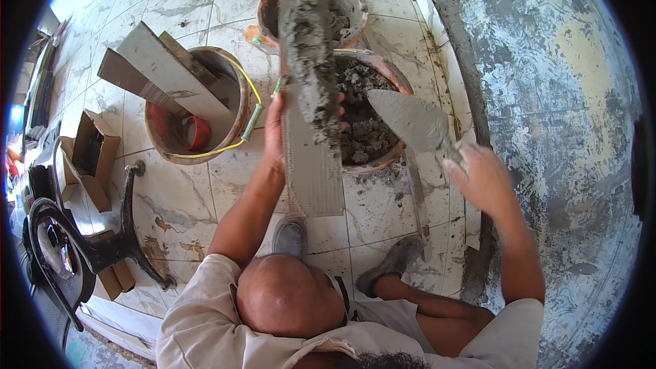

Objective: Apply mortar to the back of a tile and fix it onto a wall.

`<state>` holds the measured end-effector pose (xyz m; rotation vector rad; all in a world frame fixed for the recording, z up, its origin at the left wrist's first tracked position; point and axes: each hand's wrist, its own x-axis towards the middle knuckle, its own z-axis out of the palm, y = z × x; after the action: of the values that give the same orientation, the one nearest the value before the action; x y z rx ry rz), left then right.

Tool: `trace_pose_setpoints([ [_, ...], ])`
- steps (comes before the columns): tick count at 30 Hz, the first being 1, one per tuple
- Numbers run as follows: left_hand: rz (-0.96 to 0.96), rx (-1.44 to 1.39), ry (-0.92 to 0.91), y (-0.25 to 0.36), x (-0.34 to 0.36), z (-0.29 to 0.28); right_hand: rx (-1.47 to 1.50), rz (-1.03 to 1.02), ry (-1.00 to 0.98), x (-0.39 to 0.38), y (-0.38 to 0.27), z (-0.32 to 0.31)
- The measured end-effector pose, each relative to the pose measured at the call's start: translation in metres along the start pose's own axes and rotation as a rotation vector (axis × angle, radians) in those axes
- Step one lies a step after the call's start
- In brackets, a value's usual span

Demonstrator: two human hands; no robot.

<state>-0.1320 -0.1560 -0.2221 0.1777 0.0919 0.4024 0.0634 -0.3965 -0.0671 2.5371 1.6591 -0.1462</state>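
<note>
My left hand (275, 133) grips a long narrow tile strip (314, 188) by its sides, fingertips showing at its right edge. Lumpy grey mortar (307, 44) covers the strip's far part and trails down its right side; the near part shows a thin, ribbed grey coat. In my right hand (484, 179) is a pointed trowel (413, 121), its blade smeared with mortar. The blade hangs by the right rim of a bucket (404, 85) of crumbly mortar (365, 133), apart from the strip, which hides that bucket's left side.
Another mortar-caked bucket (265, 19) stands beyond. At left, a bucket (158, 140) holds tile pieces (174, 68) and a red cup (197, 133). A cardboard box (99, 154) and a black chair (130, 229) stand farther left. A patchy blue-grey surface (567, 130) borders the tiled floor (236, 164).
</note>
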Motion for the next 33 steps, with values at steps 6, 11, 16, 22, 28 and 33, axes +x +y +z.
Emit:
trace_pose_setpoints([
  [6,0.076,-0.03,0.116,0.012,-0.038,-0.009,-0.47,0.032,-0.351,0.088,-0.013,-0.031],
  [11,0.073,-0.048,0.098,0.004,-0.057,-0.036,-0.626,-0.285,-0.36,0.154,-0.054,0.02],
  [16,0.059,-0.1,0.155,0.0,-0.074,-0.045,-0.534,-0.314,-0.411,0.154,-0.061,0.008],
  [22,0.073,-0.076,0.135,0.005,-0.077,-0.06,-0.289,-0.186,-0.646,0.151,-0.068,0.014],
  [28,0.06,-0.155,0.119,0.006,-0.069,-0.052,0.108,-0.294,-0.529,0.135,0.022,0.066],
  [33,0.071,-0.116,0.104,0.009,-0.051,-0.036,0.361,0.007,-0.481,0.09,0.034,0.062],
])
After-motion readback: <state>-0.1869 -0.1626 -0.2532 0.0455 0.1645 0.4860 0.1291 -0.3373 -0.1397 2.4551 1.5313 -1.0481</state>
